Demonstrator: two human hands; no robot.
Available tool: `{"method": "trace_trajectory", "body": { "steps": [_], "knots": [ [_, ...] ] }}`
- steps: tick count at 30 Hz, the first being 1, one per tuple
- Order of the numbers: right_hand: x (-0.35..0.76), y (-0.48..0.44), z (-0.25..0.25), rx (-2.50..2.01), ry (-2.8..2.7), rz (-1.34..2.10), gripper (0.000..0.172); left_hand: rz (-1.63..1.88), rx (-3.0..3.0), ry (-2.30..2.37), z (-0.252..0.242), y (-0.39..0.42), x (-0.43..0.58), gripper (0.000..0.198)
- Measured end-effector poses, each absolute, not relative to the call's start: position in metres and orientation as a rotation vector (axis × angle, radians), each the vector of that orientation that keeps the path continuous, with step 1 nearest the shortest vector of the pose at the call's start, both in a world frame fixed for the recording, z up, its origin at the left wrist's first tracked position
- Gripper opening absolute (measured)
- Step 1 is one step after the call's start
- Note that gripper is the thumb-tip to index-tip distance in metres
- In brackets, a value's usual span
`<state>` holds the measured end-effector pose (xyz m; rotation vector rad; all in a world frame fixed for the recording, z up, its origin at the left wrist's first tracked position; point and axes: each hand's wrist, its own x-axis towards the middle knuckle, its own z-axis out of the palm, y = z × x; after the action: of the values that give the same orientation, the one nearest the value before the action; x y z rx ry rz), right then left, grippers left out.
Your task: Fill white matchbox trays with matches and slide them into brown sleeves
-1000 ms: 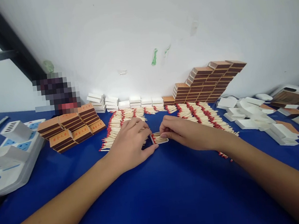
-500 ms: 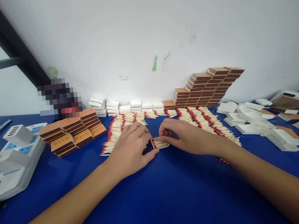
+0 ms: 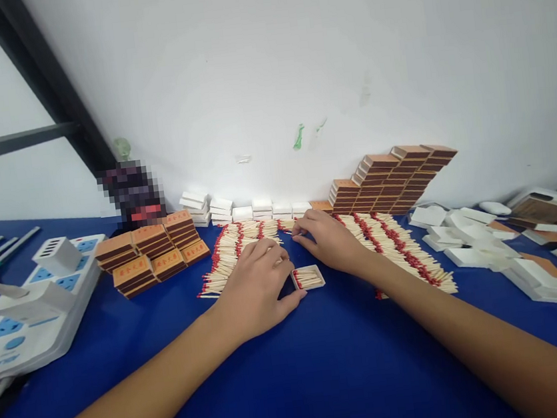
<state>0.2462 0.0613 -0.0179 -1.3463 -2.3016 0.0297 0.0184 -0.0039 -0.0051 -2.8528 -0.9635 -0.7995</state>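
A small white matchbox tray point(image 3: 317, 271) lies on the blue table with several red-headed matches point(image 3: 307, 278) in it. My left hand point(image 3: 260, 290) has its thumb and index finger closed around the tray's left end. Beyond the tray, the fingers of my right hand point(image 3: 331, 242) are pinched together at a few loose matches point(image 3: 286, 224) near the wall. To the left, a wide pile of matches point(image 3: 230, 251) is partly covered by my left hand. Another spread of matches point(image 3: 404, 248) is partly behind my right forearm.
Finished-looking matchboxes are stacked at left point(image 3: 155, 253) and in a stepped pile point(image 3: 391, 183) against the wall. White trays point(image 3: 262, 207) line the wall. Loose white trays and sleeves point(image 3: 483, 239) lie at right. A power strip point(image 3: 33, 311) with plugs stands at left.
My right hand has moved from the tray away to the loose matches at the back. My left hand stays at the tray's left end. The view has shifted slightly.
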Motion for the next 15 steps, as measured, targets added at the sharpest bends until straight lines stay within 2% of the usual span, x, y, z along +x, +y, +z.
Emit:
{"method": "trace_trajectory", "body": {
  "steps": [15],
  "knots": [
    [0.278, 0.060, -0.016, -1.431, -2.259, 0.085, 0.015, -0.785, -2.886, -0.973, -0.005, -0.003, 0.018, 0.027]
  ]
}}
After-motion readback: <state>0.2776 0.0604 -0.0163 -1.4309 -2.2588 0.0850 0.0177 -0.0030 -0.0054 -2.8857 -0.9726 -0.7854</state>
